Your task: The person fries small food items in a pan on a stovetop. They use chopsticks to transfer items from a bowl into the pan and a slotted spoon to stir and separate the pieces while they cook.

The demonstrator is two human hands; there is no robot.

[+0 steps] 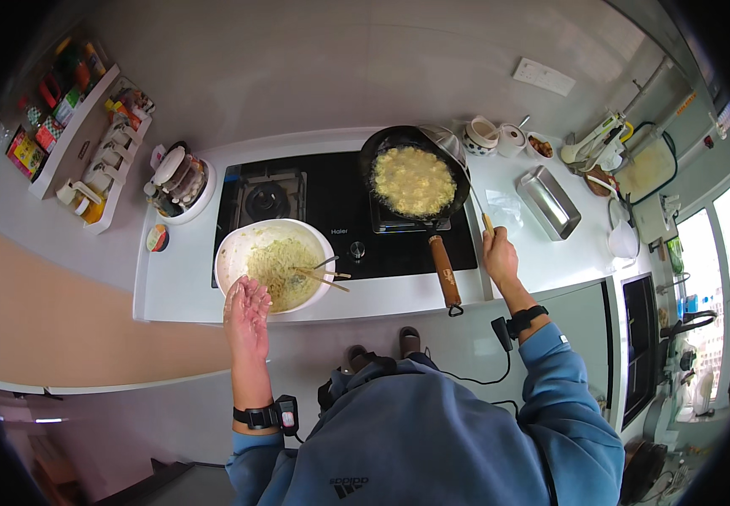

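Observation:
My left hand (249,313) is palm up at the near left rim of a white bowl (229,253), its fingers wet and smeared and holding nothing. A pale, greenish shredded mixture (283,265) lies in the bowl. Wooden chopsticks (324,276) and a metal utensil (327,261) lean on its right rim. My right hand (501,256) grips the yellowish handle (487,222) of a wire-mesh skimmer (447,140), whose head rests at the wok's upper right rim. In the black wok (374,142), golden lumps of food (414,180) sit in bubbling oil. Its brown handle (444,272) points towards me.
The wok stands on the right burner of a black Haier gas hob (340,196); the left burner (268,201) is bare. To the right are a metal loaf-shaped tray (548,202), lidded jars (511,139) and a small bowl (539,145). A condiment turntable (181,183) stands left, under wall shelves (80,136).

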